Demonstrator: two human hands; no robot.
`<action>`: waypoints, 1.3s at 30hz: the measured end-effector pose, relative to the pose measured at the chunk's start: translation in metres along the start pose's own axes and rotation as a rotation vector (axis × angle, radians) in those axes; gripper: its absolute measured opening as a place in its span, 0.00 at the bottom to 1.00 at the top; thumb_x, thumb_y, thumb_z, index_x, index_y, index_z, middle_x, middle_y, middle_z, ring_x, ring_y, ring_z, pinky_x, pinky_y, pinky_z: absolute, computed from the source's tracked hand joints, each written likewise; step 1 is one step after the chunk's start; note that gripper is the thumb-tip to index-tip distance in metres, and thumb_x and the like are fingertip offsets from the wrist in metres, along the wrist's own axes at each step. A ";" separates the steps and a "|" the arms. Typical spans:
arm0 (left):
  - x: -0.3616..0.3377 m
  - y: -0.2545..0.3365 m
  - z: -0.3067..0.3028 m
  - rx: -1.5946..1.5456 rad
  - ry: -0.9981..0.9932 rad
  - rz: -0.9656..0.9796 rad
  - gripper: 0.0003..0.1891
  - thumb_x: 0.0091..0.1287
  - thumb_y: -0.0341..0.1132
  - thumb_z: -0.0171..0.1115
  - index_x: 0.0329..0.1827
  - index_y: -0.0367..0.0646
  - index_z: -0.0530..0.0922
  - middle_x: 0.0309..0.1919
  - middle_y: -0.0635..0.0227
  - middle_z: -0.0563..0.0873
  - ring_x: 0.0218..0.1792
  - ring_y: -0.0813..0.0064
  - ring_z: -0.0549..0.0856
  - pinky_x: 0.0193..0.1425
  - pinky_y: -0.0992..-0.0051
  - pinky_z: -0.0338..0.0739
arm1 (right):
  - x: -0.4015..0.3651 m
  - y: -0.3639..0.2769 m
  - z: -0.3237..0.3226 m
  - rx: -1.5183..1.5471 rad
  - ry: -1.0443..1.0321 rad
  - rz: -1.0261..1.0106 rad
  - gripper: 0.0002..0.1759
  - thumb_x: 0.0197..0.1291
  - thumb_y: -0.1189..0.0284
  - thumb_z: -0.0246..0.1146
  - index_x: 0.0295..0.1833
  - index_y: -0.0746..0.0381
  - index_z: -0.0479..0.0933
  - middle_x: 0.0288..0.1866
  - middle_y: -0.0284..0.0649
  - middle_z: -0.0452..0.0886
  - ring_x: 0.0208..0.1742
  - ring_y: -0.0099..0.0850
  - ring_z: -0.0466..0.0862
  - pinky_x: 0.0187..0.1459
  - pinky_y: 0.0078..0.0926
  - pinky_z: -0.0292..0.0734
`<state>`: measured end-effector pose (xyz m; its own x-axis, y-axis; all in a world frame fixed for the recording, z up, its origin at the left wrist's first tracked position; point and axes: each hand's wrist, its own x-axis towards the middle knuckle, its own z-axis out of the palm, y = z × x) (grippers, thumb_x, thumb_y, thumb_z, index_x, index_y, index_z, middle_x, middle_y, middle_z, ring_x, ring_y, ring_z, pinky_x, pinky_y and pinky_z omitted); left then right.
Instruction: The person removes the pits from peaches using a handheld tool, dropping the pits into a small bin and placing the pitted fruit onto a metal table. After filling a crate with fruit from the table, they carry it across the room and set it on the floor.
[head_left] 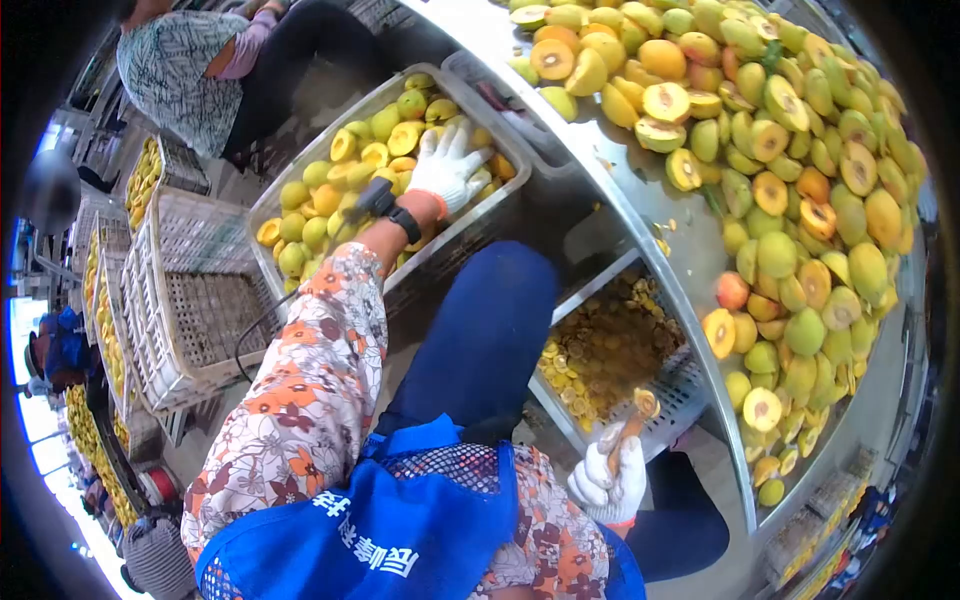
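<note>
My left hand (447, 172), in a white glove, lies with spread fingers on the halved yellow-green fruit (318, 190) in a plastic crate (392, 276). The fruit looks like peaches or apricots. A black watch-like band (405, 224) is on that wrist. Low on the right, my gloved right hand (612, 474) is closed around the brown handle of a small pitting spoon (632, 425), its tip pointing up. The tip is close to the rim of a pale basket (690, 395) holding pits and scraps (610, 350).
A metal table (640, 190) with a raised edge curves along the right, piled with halved fruit (770, 200). White slatted crates (165, 300) stand at the left, some with fruit. Another person (200, 75) sits at the upper left. My knees are between crate and table.
</note>
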<state>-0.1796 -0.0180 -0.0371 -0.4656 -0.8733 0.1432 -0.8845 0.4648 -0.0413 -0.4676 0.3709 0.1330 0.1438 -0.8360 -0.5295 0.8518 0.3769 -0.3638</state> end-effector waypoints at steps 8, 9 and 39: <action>0.005 0.021 -0.048 -0.607 0.201 -0.185 0.19 0.73 0.39 0.59 0.65 0.48 0.81 0.67 0.54 0.81 0.69 0.56 0.78 0.75 0.61 0.69 | -0.029 0.004 -0.021 0.087 0.109 -0.105 0.15 0.80 0.57 0.53 0.47 0.59 0.71 0.18 0.30 0.61 0.12 0.20 0.56 0.15 0.24 0.51; -0.004 0.040 -0.077 -0.674 0.373 -0.223 0.17 0.73 0.33 0.60 0.63 0.45 0.82 0.61 0.56 0.86 0.64 0.58 0.82 0.71 0.66 0.73 | -0.034 0.004 -0.025 0.108 0.111 -0.110 0.15 0.80 0.57 0.53 0.47 0.58 0.72 0.18 0.30 0.61 0.12 0.20 0.56 0.15 0.24 0.51; -0.013 0.327 -0.209 -1.531 0.029 0.368 0.17 0.65 0.34 0.67 0.54 0.39 0.81 0.49 0.65 0.84 0.56 0.73 0.82 0.66 0.72 0.75 | -0.073 -0.001 -0.019 -0.259 0.198 -0.358 0.09 0.77 0.65 0.58 0.54 0.56 0.69 0.24 0.28 0.68 0.18 0.17 0.65 0.18 0.17 0.57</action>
<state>-0.4565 0.1764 0.1541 -0.6229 -0.6892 0.3703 0.1497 0.3595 0.9210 -0.4890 0.4388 0.1573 -0.2560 -0.8488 -0.4626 0.6732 0.1869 -0.7154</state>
